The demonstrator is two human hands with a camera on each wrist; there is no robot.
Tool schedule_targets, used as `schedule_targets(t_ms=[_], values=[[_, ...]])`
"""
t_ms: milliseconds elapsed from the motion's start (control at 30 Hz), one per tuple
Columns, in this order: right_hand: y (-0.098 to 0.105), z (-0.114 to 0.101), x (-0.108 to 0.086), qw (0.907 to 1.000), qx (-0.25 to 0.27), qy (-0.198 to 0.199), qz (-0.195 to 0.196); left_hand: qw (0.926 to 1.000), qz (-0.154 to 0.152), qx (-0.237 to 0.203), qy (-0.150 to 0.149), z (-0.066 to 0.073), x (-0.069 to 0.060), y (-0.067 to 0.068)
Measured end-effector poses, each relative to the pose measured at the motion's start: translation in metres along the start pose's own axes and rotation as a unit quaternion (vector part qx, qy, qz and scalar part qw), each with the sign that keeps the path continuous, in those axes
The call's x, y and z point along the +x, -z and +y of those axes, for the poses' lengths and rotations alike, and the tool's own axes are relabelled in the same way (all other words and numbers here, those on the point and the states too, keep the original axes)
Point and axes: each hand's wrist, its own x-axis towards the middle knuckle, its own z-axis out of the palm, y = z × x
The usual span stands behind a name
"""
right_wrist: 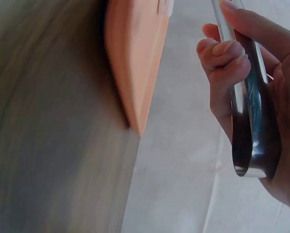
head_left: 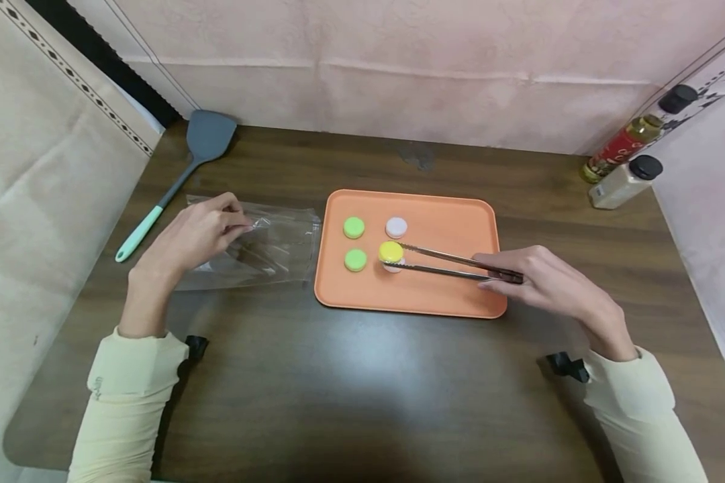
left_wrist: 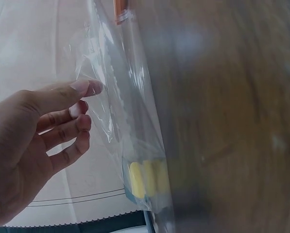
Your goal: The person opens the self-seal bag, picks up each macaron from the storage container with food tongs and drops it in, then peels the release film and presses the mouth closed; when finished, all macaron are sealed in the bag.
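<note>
The left hand [head_left: 196, 235] pinches the upper edge of a clear plastic bag [head_left: 278, 248] lying left of the tray; in the left wrist view thumb and forefinger hold the bag's film [left_wrist: 98, 97]. Yellow pieces [left_wrist: 136, 179] show through the film there. Metal tongs [right_wrist: 256, 111] are gripped by the right hand [head_left: 544, 282], and their tips are around a yellow disc [head_left: 391, 251] above the orange tray [head_left: 435, 298]. Partly hidden beneath that disc is a white one [head_left: 393, 267]. Another white disc [head_left: 396, 227] and two green discs [head_left: 354, 227] lie on the tray.
A grey spatula [head_left: 210, 134] with a mint handle lies at the back left. At the back right stand a bottle with a red label [head_left: 621, 147] and a white jar with a black lid [head_left: 619, 188]. Pale cloth rises behind the wooden table [head_left: 362, 389].
</note>
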Motion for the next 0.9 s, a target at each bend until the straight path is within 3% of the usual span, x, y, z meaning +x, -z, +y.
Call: schedule_targets(t_ms=[367,633,900], values=[[-0.01,-0.023,0.046,0.9997,0.021,0.013,0.0,0.9999,-0.012,0.007,-0.001,-0.001,0.0,0.002],[-0.028,-0.05,0.098,0.9996,-0.025,0.01,-0.002,1.0,0.0,-0.001,-0.004,-0.002,0.0,0.004],[-0.046,-0.067,0.134,0.9983,-0.041,0.011,-0.041,1.0,-0.007,0.001,-0.004,-0.003,-0.002,0.005]])
